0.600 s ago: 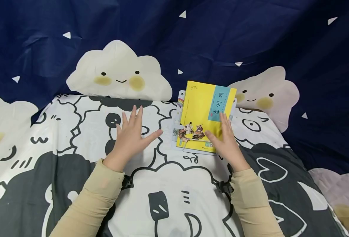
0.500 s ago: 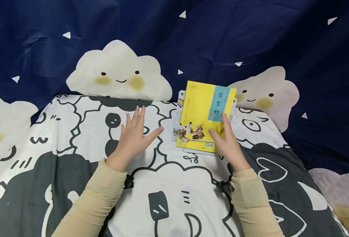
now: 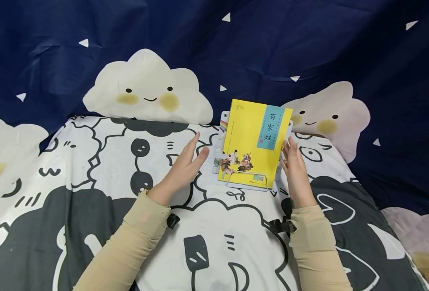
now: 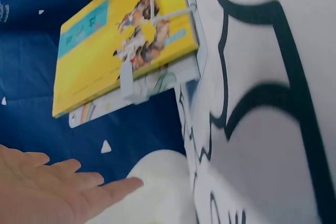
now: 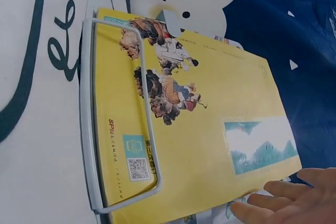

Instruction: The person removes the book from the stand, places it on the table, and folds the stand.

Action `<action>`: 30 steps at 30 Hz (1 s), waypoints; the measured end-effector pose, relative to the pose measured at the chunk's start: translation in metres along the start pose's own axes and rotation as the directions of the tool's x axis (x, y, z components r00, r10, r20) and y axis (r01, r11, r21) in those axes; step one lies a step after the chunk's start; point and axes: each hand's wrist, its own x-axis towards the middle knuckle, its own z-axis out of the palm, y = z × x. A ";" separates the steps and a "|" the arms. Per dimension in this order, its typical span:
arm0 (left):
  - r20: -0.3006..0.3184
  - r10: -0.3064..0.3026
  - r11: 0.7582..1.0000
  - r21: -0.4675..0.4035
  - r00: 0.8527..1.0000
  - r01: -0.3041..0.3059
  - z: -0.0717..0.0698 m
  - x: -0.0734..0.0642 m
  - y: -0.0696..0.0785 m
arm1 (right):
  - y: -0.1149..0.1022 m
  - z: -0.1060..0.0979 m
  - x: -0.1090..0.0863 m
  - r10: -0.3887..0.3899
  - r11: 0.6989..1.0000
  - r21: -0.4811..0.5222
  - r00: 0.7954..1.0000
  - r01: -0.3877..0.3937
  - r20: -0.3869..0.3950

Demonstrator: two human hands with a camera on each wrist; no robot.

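Note:
A yellow book with a teal title panel leans upright on a white book stand. The stand's wire holder crosses the lower front of the cover. To the book's left, my left hand is held in the air with straight fingers, apart from it; the left wrist view shows this hand palm up and holding nothing. My right hand is at the book's right edge, fingers extended. In the right wrist view its fingertips lie close to that edge; whether they touch, I cannot tell.
The stand rests on a bedspread printed with black and white cartoon sheep. Behind it hangs a dark blue cloth with smiling clouds and white triangles. Black straps show at both wrists.
My left hand has moved right, toward the book, and turned more edge-on. The right hand has shifted from in front of the cover to the book's right edge. The book stays in place.

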 end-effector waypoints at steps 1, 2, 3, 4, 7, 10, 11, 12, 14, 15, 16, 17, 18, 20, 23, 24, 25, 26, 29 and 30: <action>0.010 0.004 1.000 -0.025 1.000 -0.004 0.003 0.001 0.000 | 0.000 -0.001 0.000 0.005 1.000 0.024 1.000 -0.005 -0.009; 0.018 0.008 0.999 -0.048 1.000 -0.007 0.005 0.003 0.000 | 0.001 -0.001 0.000 0.007 0.999 0.040 1.000 -0.006 -0.018; 0.028 0.008 0.997 -0.071 1.000 -0.006 0.008 0.004 0.000 | 0.002 -0.002 0.000 0.008 0.999 0.047 1.000 -0.007 -0.026; 0.038 0.012 0.996 -0.090 0.999 -0.008 0.010 0.005 0.000 | 0.003 -0.003 0.000 0.008 0.999 0.045 1.000 -0.007 -0.030; 0.057 0.021 0.989 -0.145 0.998 -0.012 0.016 0.009 -0.002 | 0.007 -0.005 0.002 0.006 0.999 0.047 0.999 -0.004 -0.036; 0.065 0.026 0.983 -0.182 0.998 -0.013 0.021 0.012 -0.004 | 0.010 -0.005 0.004 0.004 0.999 0.042 0.999 -0.003 -0.036; 0.066 0.022 0.982 -0.190 0.998 -0.009 0.023 0.013 -0.005 | 0.011 -0.006 0.005 0.004 0.999 0.043 0.999 -0.002 -0.034; 0.070 0.014 0.979 -0.204 0.997 0.000 0.024 0.013 -0.005 | 0.012 -0.006 0.005 0.005 0.999 0.042 0.999 -0.004 -0.034; 0.086 0.003 0.969 -0.248 0.996 0.018 0.027 0.015 -0.005 | 0.013 -0.006 0.006 0.009 0.999 0.042 0.999 -0.008 -0.034; 0.095 -0.004 0.963 -0.269 0.995 0.029 0.029 0.016 -0.005 | 0.014 -0.007 0.007 0.012 0.999 0.042 0.999 -0.011 -0.035; 0.105 -0.011 0.956 -0.289 0.994 0.041 0.030 0.017 -0.005 | 0.014 -0.007 0.007 0.016 0.999 0.041 0.999 -0.015 -0.037; 0.111 -0.018 0.951 -0.306 0.994 0.052 0.032 0.018 -0.005 | 0.014 -0.007 0.007 0.019 0.999 0.038 0.999 -0.017 -0.040; 0.117 -0.026 0.946 -0.319 0.993 0.062 0.033 0.019 -0.005 | 0.014 -0.007 0.007 0.023 0.999 0.036 0.999 -0.022 -0.043; 0.113 -0.034 0.944 -0.324 0.993 0.069 0.036 0.020 -0.005 | 0.015 -0.008 0.007 0.032 0.999 0.032 0.998 -0.030 -0.047; 0.099 -0.031 0.946 -0.320 0.995 0.062 0.039 0.022 -0.004 | 0.016 -0.007 0.007 0.046 0.999 0.015 0.998 -0.045 -0.053; 0.096 -0.027 0.945 -0.323 0.995 0.057 0.040 0.023 -0.003 | 0.016 -0.008 0.007 0.050 0.999 0.012 0.997 -0.049 -0.053; 0.095 -0.020 0.942 -0.332 0.995 0.050 0.042 0.023 -0.003 | 0.016 -0.008 0.008 0.053 0.999 0.009 0.997 -0.053 -0.055; 0.096 -0.013 0.939 -0.341 0.995 0.045 0.043 0.024 -0.003 | 0.017 -0.008 0.008 0.055 0.998 0.003 0.997 -0.055 -0.055; 0.104 0.005 0.930 -0.365 0.995 0.033 0.046 0.028 -0.002 | 0.018 -0.008 0.008 0.055 0.998 0.007 0.997 -0.054 -0.054; 0.106 0.011 0.928 -0.371 0.994 0.030 0.047 0.029 -0.002 | 0.018 -0.008 0.008 0.056 0.998 0.012 0.997 -0.055 -0.053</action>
